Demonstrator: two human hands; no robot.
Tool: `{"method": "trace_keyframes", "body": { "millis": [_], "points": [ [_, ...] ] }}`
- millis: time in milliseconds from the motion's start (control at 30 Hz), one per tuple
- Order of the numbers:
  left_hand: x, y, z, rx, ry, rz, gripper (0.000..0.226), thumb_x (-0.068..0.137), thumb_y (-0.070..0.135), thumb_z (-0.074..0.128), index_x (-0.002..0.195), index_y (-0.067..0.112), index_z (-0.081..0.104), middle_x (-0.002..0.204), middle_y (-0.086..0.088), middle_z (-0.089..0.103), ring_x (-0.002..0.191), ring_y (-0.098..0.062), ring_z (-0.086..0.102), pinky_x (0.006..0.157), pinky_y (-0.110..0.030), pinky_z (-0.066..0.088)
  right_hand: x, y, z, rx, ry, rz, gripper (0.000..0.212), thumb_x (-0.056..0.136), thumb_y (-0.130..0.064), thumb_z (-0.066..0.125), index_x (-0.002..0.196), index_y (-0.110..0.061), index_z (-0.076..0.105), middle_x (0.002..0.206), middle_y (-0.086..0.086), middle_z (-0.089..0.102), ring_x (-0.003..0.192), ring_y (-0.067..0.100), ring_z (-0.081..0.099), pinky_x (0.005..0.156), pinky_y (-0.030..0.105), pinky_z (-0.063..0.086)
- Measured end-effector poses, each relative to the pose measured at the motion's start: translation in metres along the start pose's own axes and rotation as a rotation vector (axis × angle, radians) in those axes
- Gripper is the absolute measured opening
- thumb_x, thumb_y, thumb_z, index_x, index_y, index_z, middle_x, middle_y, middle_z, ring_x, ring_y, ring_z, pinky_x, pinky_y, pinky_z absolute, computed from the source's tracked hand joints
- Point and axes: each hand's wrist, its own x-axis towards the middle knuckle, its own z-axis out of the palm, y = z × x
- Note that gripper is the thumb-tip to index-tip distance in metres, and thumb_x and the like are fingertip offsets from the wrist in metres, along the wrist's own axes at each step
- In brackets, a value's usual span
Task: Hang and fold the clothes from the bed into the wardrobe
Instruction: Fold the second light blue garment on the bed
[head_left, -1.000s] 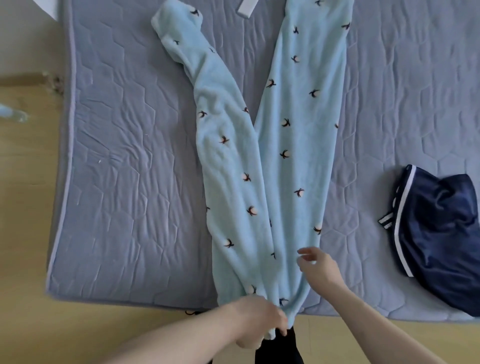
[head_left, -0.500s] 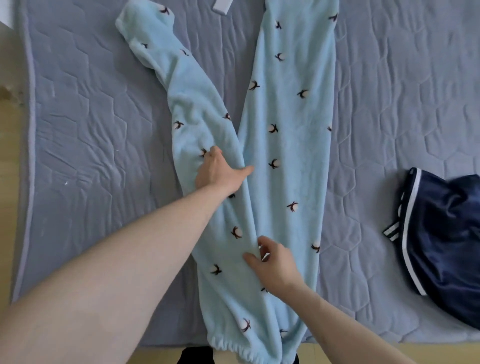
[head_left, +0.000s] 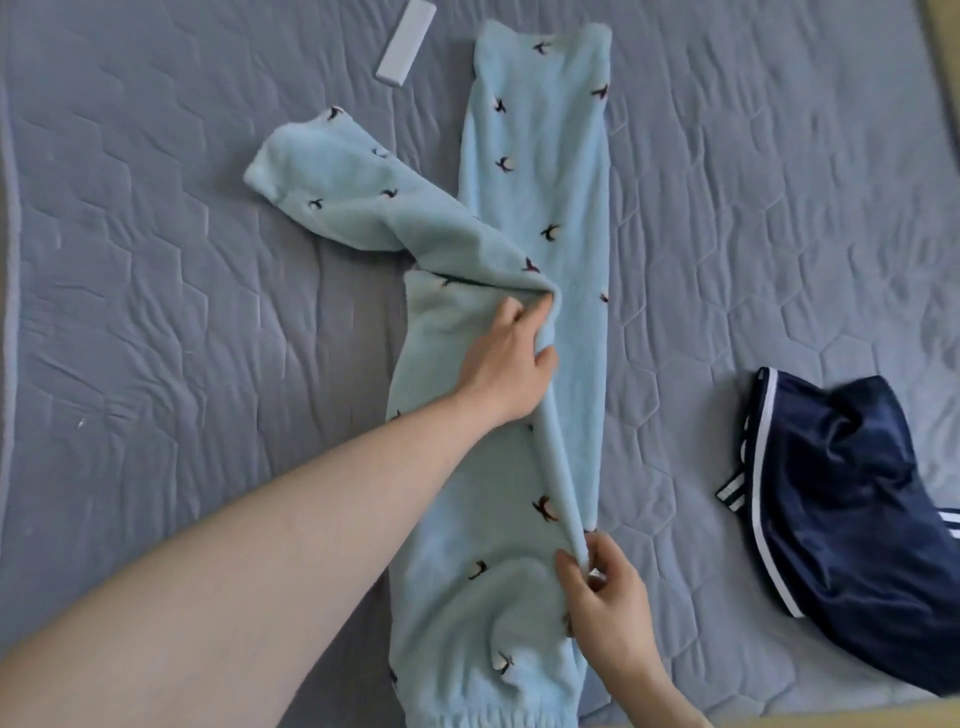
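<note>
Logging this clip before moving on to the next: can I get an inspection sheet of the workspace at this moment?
Surface: quilted grey mattress, wrinkled.
Job's things: light blue fleece trousers lie lengthwise, one leg bunched and crossing toward the other; navy shorts crumpled to the right, apart from the trousers.
Clutter: small white flat object near the top edge.
Grippers: left hand grips a fold at mid-leg; right hand pinches the same fold lower down.
Cables: nothing seen.
Surroundings: strip of wooden floor at the upper right.
</note>
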Motion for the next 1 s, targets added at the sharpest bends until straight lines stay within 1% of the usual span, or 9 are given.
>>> {"method": "trace_keyframes", "body": {
  "millis": [100, 267, 367, 567, 700, 800, 867, 933, 1000],
  "points": [
    [0.006, -0.009, 0.008, 0.036, -0.128, -0.047, 0.061, 0.096, 0.049, 0.058, 0.152, 0.029, 0.044, 0.137, 0.005, 0.038, 0.114, -0.019, 0.058, 0.1, -0.038, 0.049, 0.011, 0.017, -0.004, -0.152, 0.03, 0.116, 0.005, 0.095, -0.031, 0.068, 0.095, -0.027, 0.065, 0.089, -0.001, 0.07, 0.069, 0.015, 0.069, 0.064, 0.045, 0.062],
    [0.013, -0.083, -0.029, 0.009, 0.337, -0.258, 0.039, 0.092, 0.033, 0.065, 0.127, 0.018, 0.06, 0.135, -0.005, 0.046, 0.114, -0.028, 0.058, 0.097, -0.036, 0.047, 0.046, -0.009, -0.003, -0.383, 0.158, -0.023, 0.045, 0.084, -0.037, 0.075, 0.119, -0.034, 0.047, 0.123, -0.013, 0.053, 0.101, 0.009, 0.058, 0.077, 0.034, 0.049],
    [0.017, -0.142, -0.067, 0.111, 0.375, -0.594, 0.072, 0.089, 0.048, 0.067, 0.148, 0.015, 0.043, 0.156, -0.011, 0.03, 0.14, -0.035, 0.04, 0.115, -0.045, 0.037, 0.081, -0.059, 0.009, -0.38, 0.189, -0.223, 0.054, 0.087, -0.035, 0.075, 0.132, -0.03, 0.046, 0.128, -0.012, 0.048, 0.116, 0.013, 0.052, 0.087, 0.03, 0.044],
    [0.048, -0.191, -0.063, 0.086, -0.116, -0.876, 0.131, 0.068, 0.086, 0.066, 0.159, 0.042, -0.018, 0.167, 0.001, -0.03, 0.152, -0.049, -0.016, 0.124, -0.064, 0.006, 0.159, -0.182, 0.075, -0.448, 0.16, -0.651, 0.061, 0.088, -0.035, 0.073, 0.142, -0.028, 0.045, 0.138, -0.005, 0.047, 0.123, 0.018, 0.044, 0.102, 0.03, 0.039],
    [0.068, -0.19, -0.03, 0.155, -0.046, -0.989, 0.133, 0.077, 0.075, 0.068, 0.153, 0.036, -0.034, 0.16, -0.004, -0.043, 0.148, -0.052, -0.025, 0.119, -0.071, 0.001, 0.204, -0.25, 0.124, -0.562, 0.146, -0.791, 0.077, 0.084, -0.038, 0.074, 0.152, -0.027, 0.04, 0.149, -0.002, 0.043, 0.132, 0.027, 0.04, 0.111, 0.042, 0.037],
    [0.082, -0.197, -0.016, 0.207, 0.119, -1.018, 0.091, 0.104, 0.036, 0.049, 0.157, 0.035, -0.026, 0.164, -0.005, -0.036, 0.15, -0.051, -0.022, 0.12, -0.071, 0.001, 0.236, -0.274, 0.152, -0.829, 0.076, -0.764, 0.085, 0.08, -0.041, 0.075, 0.155, -0.031, 0.036, 0.154, -0.004, 0.04, 0.134, 0.029, 0.039, 0.11, 0.044, 0.038],
    [0.089, -0.199, -0.012, 0.199, 0.146, -1.024, 0.079, 0.108, 0.026, 0.037, 0.158, 0.035, -0.023, 0.165, -0.005, -0.033, 0.151, -0.051, -0.02, 0.12, -0.07, 0.0, 0.251, -0.284, 0.161, -0.884, 0.011, -0.723, 0.062, 0.082, -0.035, 0.073, 0.142, -0.032, 0.056, 0.139, -0.004, 0.058, 0.123, 0.026, 0.052, 0.101, 0.039, 0.047],
    [0.091, -0.202, -0.015, 0.182, 0.137, -1.028, 0.083, 0.106, 0.028, 0.041, 0.157, 0.033, -0.024, 0.164, -0.007, -0.035, 0.15, -0.051, -0.021, 0.12, -0.07, -0.001, 0.255, -0.297, 0.16, -0.602, 0.044, -0.716, 0.025, 0.084, -0.022, 0.065, 0.106, -0.025, 0.074, 0.095, -0.008, 0.071, 0.092, 0.015, 0.064, 0.077, 0.028, 0.053],
    [0.089, -0.209, -0.019, 0.184, 0.098, -0.98, 0.102, 0.099, 0.039, 0.057, 0.158, 0.027, -0.026, 0.164, -0.014, -0.035, 0.15, -0.052, -0.021, 0.117, -0.073, -0.003, 0.258, -0.314, 0.146, -0.215, 0.184, -0.692, 0.008, 0.085, -0.015, 0.059, 0.086, -0.014, 0.067, 0.07, -0.011, 0.058, 0.067, 0.007, 0.053, 0.061, 0.02, 0.044]
  ]
}}
